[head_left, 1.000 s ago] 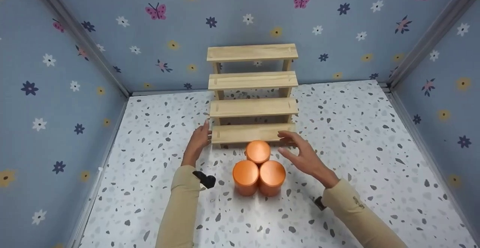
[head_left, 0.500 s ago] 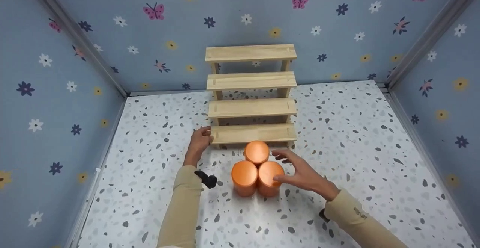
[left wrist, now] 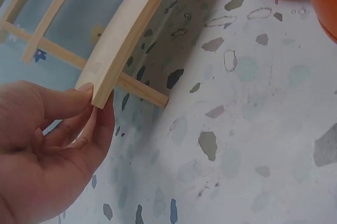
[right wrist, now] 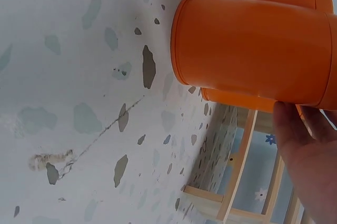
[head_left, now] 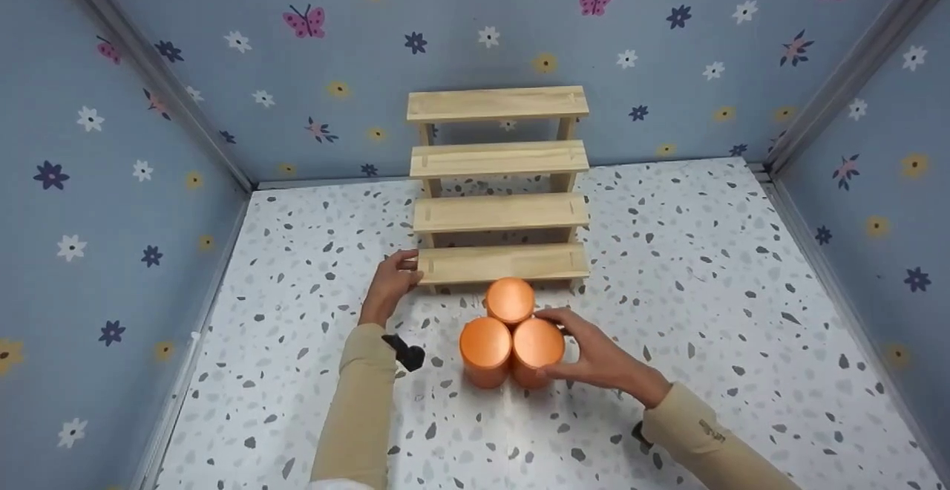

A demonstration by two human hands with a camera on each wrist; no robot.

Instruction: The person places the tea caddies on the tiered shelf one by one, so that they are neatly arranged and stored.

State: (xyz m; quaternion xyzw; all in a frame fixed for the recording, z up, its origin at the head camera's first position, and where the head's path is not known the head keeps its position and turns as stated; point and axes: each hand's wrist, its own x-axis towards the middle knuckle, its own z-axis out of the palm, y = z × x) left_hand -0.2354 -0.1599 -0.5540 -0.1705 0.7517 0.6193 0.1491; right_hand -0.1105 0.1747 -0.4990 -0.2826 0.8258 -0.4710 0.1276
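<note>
The near-right orange cylinder (head_left: 536,343) is gripped by the right hand (head_left: 597,356), crowded by two matching cylinders (head_left: 486,343), left and far; the pale wooden stepped rack (head_left: 501,212) is pinched by the left hand (head_left: 389,282), underside fingers (left wrist: 105,129) shown only by left wrist view.

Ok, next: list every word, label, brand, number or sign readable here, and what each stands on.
Readable text: none.
Right sleeve: a small dark mark, perhaps lettering, too small and blurred to read.
Cans and rack: no lettering shows.
Walls: flowers and butterflies, no words seen.
</note>
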